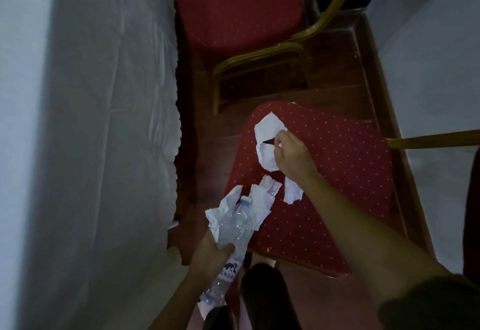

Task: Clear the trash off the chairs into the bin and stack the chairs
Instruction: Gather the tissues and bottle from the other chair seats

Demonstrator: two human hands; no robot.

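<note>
Left hand (213, 249): grips crumpled clear bottle (233, 228) with white paper; label reads "ENDA".
Right hand (291, 153): pinches torn white paper (267, 135) on red dotted chair (337, 174).

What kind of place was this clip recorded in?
Probably a hotel or guest room: a bed with white sheets runs along the left, two red banquet-style chairs stand beside it, and the floor is polished wood.
</note>
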